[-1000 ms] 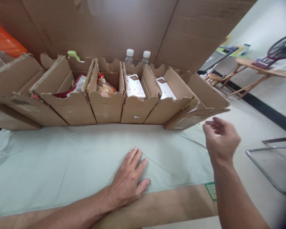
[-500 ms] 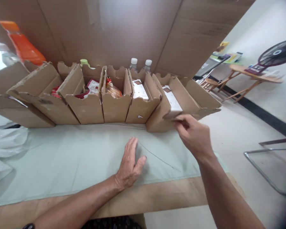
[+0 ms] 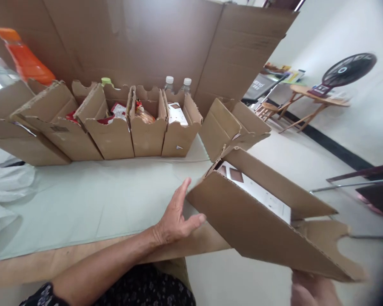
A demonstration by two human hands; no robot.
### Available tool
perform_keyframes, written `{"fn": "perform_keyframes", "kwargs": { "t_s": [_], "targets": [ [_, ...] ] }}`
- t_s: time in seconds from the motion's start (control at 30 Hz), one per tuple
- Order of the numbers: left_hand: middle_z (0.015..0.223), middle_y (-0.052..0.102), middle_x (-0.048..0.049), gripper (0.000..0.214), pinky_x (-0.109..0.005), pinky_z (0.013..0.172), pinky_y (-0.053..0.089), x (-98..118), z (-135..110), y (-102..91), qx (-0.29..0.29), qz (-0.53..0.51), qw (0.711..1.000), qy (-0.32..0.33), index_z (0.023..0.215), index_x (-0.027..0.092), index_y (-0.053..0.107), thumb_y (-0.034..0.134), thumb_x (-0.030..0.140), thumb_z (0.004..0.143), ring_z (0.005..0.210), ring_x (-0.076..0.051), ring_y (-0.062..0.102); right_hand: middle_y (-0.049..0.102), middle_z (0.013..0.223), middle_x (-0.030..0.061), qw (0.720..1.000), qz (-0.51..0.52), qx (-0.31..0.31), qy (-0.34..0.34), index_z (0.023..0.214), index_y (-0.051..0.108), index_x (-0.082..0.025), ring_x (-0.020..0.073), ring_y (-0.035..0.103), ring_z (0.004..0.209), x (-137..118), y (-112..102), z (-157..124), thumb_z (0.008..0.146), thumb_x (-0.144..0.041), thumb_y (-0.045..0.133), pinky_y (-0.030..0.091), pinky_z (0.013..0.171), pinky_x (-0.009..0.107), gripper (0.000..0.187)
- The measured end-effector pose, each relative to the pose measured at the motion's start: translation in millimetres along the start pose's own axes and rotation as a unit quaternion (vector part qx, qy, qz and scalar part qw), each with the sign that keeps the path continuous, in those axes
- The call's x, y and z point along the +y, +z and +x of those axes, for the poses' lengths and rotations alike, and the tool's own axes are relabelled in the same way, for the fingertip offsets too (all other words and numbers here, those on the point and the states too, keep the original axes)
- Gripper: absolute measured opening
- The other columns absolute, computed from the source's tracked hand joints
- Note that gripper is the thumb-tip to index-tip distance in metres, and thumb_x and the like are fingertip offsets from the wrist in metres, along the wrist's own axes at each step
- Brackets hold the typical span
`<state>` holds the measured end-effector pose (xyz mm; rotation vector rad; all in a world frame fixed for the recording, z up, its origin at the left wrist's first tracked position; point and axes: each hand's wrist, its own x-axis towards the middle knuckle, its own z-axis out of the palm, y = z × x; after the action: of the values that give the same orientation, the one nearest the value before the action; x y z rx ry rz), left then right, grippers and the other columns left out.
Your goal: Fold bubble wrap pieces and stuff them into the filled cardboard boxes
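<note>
While R hand (image 3: pixel 312 291) holds corrug. bin (image 3: pixel 258 225), oblong white box (image 3: pixel 264 194) inside.

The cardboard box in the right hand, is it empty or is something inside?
Not empty: in the cardboard box, a white carton with brown patches shows through the open top.

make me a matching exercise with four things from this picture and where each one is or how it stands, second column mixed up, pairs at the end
Column one
1. Fan
2. Left hand
3. Orange bottle
4. Tilted bin

Column two
A. Behind the row of bins, toward its left end
B. Held at its near end by the right hand, with a white box inside
C. On a wooden table
D. Open, holding nothing

Right pairs: 1-C, 2-D, 3-A, 4-B
</note>
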<state>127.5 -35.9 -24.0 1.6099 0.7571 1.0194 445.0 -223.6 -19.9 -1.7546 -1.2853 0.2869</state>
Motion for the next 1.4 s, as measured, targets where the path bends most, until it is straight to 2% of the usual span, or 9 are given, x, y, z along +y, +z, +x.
{"fn": "perform_keyframes", "kwargs": {
  "t_s": [0.23, 0.47, 0.57, 0.7, 0.8, 0.97, 1.2, 1.3, 1.4],
  "targets": [
    [0.161, 0.049, -0.0126, 0.081, -0.061, 0.123, 0.038, 14, -44, -8.4, 0.085, 0.068, 0.994, 0.005, 0.16, 0.028, 0.04, 0.07, 0.033, 0.085, 0.147, -0.038, 0.048, 0.077, 0.102, 0.0138, 1.0, 0.026, 0.005, -0.007, 0.108, 0.07, -0.019, 0.0402, 0.072, 0.107, -30, 75, 64, 0.079, -0.056, 0.081, 0.059, 0.096, 0.054, 0.048],
    [0.139, 0.061, -0.0115, 0.063, -0.048, 0.111, 0.048, 0, -84, -93.0, 0.361, 0.163, 0.917, -0.053, 0.148, 0.025, 0.049, 0.07, 0.035, 0.09, 0.124, -0.029, 0.061, 0.066, 0.142, 0.0144, 0.956, 0.125, -0.202, -0.17, 0.142, 0.058, -0.025, 0.0335, 0.062, 0.132, -99, 184, 91, 0.09, -0.049, 0.072, 0.053, 0.11, 0.053, 0.059],
    [0.127, 0.065, -0.0097, 0.058, -0.043, 0.106, 0.049, -12, -80, -125.9, 0.381, 0.169, 0.906, -0.08, 0.139, 0.021, 0.054, 0.073, 0.038, 0.087, 0.115, -0.026, 0.063, 0.055, 0.155, 0.0137, 0.965, 0.127, -0.167, -0.155, 0.15, 0.05, -0.028, 0.0326, 0.055, 0.141, -95, 188, 114, 0.089, -0.045, 0.074, 0.05, 0.112, 0.054, 0.067],
    [0.119, 0.068, -0.0095, 0.05, -0.039, 0.1, 0.05, -19, -74, -134.6, 0.337, 0.136, 0.924, -0.116, 0.128, 0.019, 0.059, 0.072, 0.042, 0.086, 0.115, -0.028, 0.064, 0.044, 0.161, 0.0209, 0.99, 0.127, 0.049, 0.028, 0.15, 0.043, -0.024, 0.0373, 0.051, 0.144, -48, 155, 190, 0.073, -0.053, 0.084, 0.052, 0.105, 0.053, 0.092],
    [0.117, 0.07, -0.0095, 0.049, -0.039, 0.096, 0.052, -20, -72, -129.3, 0.339, 0.129, 0.922, -0.134, 0.124, 0.019, 0.061, 0.074, 0.045, 0.084, 0.113, -0.029, 0.065, 0.039, 0.162, 0.0265, 0.985, 0.126, 0.056, 0.099, 0.145, 0.043, -0.02, 0.0375, 0.045, 0.147, -19, 143, 251, 0.059, -0.048, 0.092, 0.05, 0.106, 0.048, 0.104],
    [0.114, 0.072, -0.0098, 0.047, -0.04, 0.093, 0.053, -26, -73, -126.9, 0.336, 0.133, 0.919, -0.155, 0.119, 0.02, 0.062, 0.073, 0.046, 0.083, 0.11, -0.03, 0.067, 0.069, 0.125, 0.0148, 0.986, 0.141, 0.015, 0.085, 0.11, 0.055, -0.023, 0.0284, 0.064, 0.114, -14, 176, 299, 0.056, -0.044, 0.088, 0.053, 0.098, 0.044, 0.066],
    [0.114, 0.071, -0.0105, 0.046, -0.043, 0.094, 0.053, -25, -73, -126.8, 0.342, 0.143, 0.915, -0.159, 0.119, 0.019, 0.061, 0.071, 0.047, 0.084, 0.11, -0.031, 0.067, 0.064, 0.137, 0.0201, 0.989, 0.101, 0.063, 0.087, 0.117, 0.054, -0.02, 0.0285, 0.062, 0.121, -21, 192, 297, 0.068, -0.034, 0.083, 0.048, 0.105, 0.045, 0.058],
    [0.118, 0.07, -0.0097, 0.045, -0.042, 0.096, 0.053, -23, -72, -125.6, 0.346, 0.152, 0.915, -0.145, 0.121, 0.02, 0.061, 0.071, 0.042, 0.084, 0.115, -0.031, 0.065, 0.058, 0.146, 0.0233, 0.99, 0.088, 0.071, 0.085, 0.129, 0.056, -0.019, 0.0329, 0.06, 0.13, -30, 173, 254, 0.074, -0.047, 0.082, 0.047, 0.107, 0.048, 0.067],
    [0.123, 0.068, -0.0088, 0.047, -0.042, 0.1, 0.051, -20, -71, -124.0, 0.347, 0.156, 0.916, -0.125, 0.127, 0.022, 0.059, 0.072, 0.036, 0.083, 0.12, -0.03, 0.063, 0.067, 0.138, 0.0156, 0.99, 0.106, -0.086, -0.018, 0.131, 0.063, -0.023, 0.0324, 0.065, 0.125, -49, 165, 183, 0.082, -0.06, 0.075, 0.052, 0.105, 0.048, 0.062]
  ]
}}
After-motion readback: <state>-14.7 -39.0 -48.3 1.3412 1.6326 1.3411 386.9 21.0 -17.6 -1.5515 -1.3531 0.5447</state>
